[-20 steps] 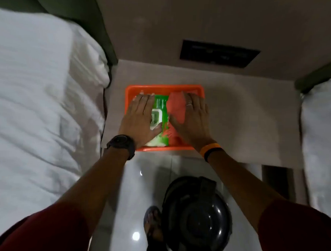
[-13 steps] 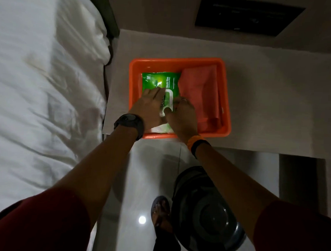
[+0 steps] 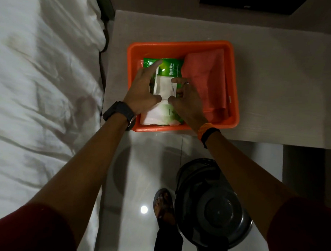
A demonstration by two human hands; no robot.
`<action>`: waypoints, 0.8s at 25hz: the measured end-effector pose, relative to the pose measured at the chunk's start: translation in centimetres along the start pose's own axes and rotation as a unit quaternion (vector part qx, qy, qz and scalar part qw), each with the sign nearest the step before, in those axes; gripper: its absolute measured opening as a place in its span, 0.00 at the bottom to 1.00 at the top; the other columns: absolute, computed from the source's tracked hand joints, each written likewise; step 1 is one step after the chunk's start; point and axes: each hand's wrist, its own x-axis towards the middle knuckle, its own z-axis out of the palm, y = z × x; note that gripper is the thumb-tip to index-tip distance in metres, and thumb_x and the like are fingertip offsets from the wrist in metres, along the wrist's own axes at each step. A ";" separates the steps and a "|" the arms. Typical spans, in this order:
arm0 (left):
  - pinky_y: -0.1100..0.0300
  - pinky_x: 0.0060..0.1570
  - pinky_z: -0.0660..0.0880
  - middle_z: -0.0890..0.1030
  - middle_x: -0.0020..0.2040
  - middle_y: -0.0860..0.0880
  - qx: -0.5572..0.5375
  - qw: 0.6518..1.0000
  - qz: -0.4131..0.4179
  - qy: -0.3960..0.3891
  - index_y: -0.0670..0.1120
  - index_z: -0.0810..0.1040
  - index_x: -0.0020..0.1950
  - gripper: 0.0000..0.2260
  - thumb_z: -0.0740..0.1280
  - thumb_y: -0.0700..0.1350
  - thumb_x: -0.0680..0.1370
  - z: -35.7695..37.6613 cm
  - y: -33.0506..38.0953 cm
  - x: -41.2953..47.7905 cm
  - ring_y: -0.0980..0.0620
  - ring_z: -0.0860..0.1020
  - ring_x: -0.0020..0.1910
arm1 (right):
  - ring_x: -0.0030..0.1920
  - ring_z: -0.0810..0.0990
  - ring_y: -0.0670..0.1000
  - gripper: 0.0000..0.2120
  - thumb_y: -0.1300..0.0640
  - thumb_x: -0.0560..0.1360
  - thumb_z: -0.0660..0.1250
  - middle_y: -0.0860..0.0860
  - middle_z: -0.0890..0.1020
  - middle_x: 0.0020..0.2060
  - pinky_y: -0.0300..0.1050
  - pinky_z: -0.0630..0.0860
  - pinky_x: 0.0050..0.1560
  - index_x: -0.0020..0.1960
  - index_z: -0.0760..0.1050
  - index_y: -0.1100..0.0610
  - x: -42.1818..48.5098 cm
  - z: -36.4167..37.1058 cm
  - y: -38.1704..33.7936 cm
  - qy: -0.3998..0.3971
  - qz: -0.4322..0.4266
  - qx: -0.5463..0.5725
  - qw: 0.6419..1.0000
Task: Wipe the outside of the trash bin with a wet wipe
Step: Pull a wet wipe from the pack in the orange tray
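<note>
1. Both hands are down in the orange tub (image 3: 184,46) on the side table (image 3: 275,82), working on the green pack of wet wipes (image 3: 168,67). The trash bin (image 3: 214,207), dark with its lid on, sits on the floor by the person's foot (image 3: 163,206), well apart from the tub and not touched yet.
2. Left hand (image 3: 143,89) is spread loosely and pressing flat on the left side of the pack, index finger stretched toward the far end. It's bracing, not gripping anything.
3. Right hand (image 3: 186,101) is curled in, thumb and fingertips pinched at the edge of the white flap (image 3: 165,87) in the middle of the pack. Can't tell if it's got the flap itself or a wipe already.
4. What could go sideways, imo: if the left hand lets up, the whole pack probably lifts with the pull instead of giving up a wipe.
5. Wipes cling together, so a fast yank could drag out a clump of them.
6. The folded pink cloth (image 3: 205,78) is touching the pack on the right, so a dangling wet wipe could soak it.
7. Flap left open = the rest dries out.
</note>
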 end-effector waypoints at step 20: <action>0.58 0.76 0.64 0.63 0.77 0.41 -0.091 0.994 0.001 0.063 0.43 0.55 0.80 0.40 0.68 0.27 0.72 1.5 -1.0 -0.9 0.45 0.62 0.77 | 0.47 0.83 0.48 0.07 0.58 0.79 0.68 0.53 0.87 0.47 0.45 0.79 0.52 0.50 0.85 0.58 1.6 1.1 -1.3 0.110 -0.082 -0.028 0.990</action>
